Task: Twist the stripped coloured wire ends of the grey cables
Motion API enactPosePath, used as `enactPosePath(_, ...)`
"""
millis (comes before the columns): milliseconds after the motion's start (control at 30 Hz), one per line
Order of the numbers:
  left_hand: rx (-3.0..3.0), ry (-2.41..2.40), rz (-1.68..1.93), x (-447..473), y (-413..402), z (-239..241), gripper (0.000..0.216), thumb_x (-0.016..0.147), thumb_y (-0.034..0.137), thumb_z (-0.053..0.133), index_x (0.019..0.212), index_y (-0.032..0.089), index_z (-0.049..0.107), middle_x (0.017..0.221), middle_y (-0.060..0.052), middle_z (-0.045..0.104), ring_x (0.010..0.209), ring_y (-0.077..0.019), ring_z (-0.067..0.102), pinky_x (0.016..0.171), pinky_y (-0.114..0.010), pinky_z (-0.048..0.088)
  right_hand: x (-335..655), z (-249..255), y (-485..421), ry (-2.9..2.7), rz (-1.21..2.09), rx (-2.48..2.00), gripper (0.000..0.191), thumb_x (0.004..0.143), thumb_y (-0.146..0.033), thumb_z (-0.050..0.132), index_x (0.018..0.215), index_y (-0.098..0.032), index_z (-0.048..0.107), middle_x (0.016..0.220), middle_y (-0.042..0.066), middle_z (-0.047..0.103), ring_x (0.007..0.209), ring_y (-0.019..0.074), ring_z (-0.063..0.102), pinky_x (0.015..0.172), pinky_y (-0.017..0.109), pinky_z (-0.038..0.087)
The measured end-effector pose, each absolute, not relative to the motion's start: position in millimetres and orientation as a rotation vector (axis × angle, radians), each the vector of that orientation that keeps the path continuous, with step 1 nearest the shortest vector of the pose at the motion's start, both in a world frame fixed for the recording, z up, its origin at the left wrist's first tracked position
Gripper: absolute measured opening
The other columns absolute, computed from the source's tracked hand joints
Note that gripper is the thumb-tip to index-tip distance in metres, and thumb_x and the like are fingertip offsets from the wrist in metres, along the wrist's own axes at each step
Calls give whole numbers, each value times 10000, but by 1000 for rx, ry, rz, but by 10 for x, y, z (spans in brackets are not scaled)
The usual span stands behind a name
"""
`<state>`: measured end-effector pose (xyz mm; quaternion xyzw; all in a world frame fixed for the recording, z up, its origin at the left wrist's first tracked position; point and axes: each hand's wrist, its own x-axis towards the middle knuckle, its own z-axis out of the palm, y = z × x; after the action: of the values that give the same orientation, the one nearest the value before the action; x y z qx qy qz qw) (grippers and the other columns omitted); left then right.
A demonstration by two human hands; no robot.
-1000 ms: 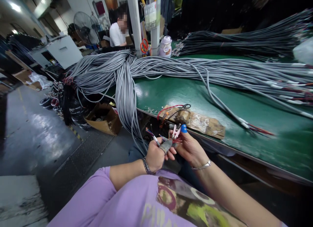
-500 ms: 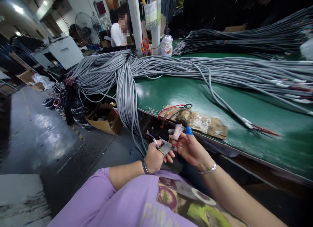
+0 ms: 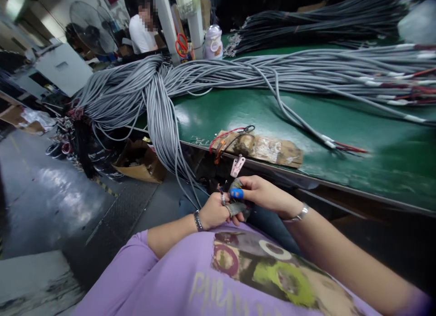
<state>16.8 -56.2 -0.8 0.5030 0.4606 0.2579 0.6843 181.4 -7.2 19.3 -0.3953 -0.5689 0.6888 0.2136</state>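
Note:
My left hand (image 3: 213,210) is closed around the end of a grey cable, whose thin coloured wires (image 3: 222,195) stick up from my fist. My right hand (image 3: 260,194), with a blue cap on one fingertip and a grey guard on another, is closed and pinches at those wire ends right beside my left hand. A small pink clip-like tool (image 3: 237,165) stands up just above my right hand's fingers. Both hands are in front of my lap, below the edge of the green table (image 3: 245,118).
A big bundle of grey cables (image 3: 177,80) lies across the table and hangs over its left edge. A taped cardboard pad (image 3: 269,148) with red wires lies at the table edge. A cardboard box (image 3: 138,161) sits on the floor. Another person (image 3: 141,27) sits far back.
My hands have drawn closer to my body and together. My right hand has turned over, so the blue-capped finger now points at the wire ends. The view has tilted down.

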Motion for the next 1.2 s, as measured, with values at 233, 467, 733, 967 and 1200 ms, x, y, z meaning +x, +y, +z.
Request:
enactPosePath(233, 984, 1102, 667, 184, -550, -27, 399, 678, 510, 704, 659, 136, 569, 573, -37, 642, 427, -110, 585, 370, -176, 332, 1921, -8, -161, -1244, 1846, -1076, 438, 658, -577, 738, 800, -173, 646, 735, 19, 648, 624, 124, 553, 605, 270, 447)
enactPosePath(467, 836, 1147, 914, 248, -496, -102, 406, 668, 514, 715, 716, 141, 561, 577, -15, 634, 425, -98, 577, 370, -166, 320, 2001, -131, -468, -1089, 1692, -1082, 458, 632, -511, 792, 947, -205, 664, 889, 62, 665, 754, 175, 572, 678, 313, 468)
enactPosePath(733, 919, 1046, 592, 250, -526, -28, 483, 639, 582, 724, 660, 118, 590, 595, -64, 652, 490, -137, 619, 476, -221, 459, 1823, -103, -496, -1020, 1630, -1099, 361, 649, -509, 763, 687, -194, 593, 621, -10, 568, 574, 128, 467, 568, 284, 393)
enactPosePath(967, 893, 1040, 694, 249, -563, 0, 509, 627, 609, 719, 665, 121, 581, 561, -56, 638, 443, -125, 589, 427, -202, 416, 1783, 44, -377, -1109, 1696, -1135, 397, 644, -558, 746, 665, -198, 580, 550, -28, 524, 502, 109, 414, 505, 268, 337)
enactPosePath(1200, 699, 1062, 894, 242, -542, -40, 489, 597, 573, 728, 724, 125, 576, 577, -47, 643, 451, -139, 602, 399, -199, 387, 1817, -89, -432, -1090, 1616, -1164, 367, 666, -532, 745, 688, -195, 601, 622, -8, 531, 573, 130, 423, 558, 286, 356)
